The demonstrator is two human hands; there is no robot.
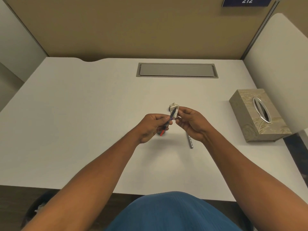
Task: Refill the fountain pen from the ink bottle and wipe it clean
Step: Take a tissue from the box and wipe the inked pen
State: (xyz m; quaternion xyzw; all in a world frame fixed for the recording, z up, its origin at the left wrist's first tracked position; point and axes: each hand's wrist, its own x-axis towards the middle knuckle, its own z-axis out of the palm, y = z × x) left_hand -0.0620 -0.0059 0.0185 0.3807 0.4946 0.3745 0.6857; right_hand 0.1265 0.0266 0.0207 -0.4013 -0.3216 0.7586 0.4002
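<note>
Head view shows the pen (168, 122) held up in the air over the middle of the white desk (83, 114). It is tilted, with its far end up and its red end (162, 132) pointing down toward the person. I think it is held up like this so the inky end can be rubbed without marking the desk.

The left hand (150, 127) is closed around the lower part of the pen, with fingers and thumb pinching it tight. The right hand (190, 122) is closed too. Its fingertips pinch a small white wad of tissue (174, 109) against the far end of the pen. This looks like the wiping step, so the filling seems done.

Something small and dark (169, 109) peeks out behind the tissue. It may be the ink bottle, but I cannot tell.

A thin silver tube (190, 140), maybe the pen's cover, lies on the desk just under the right hand. A tissue box (256, 117) sits well apart on the right side.
</note>
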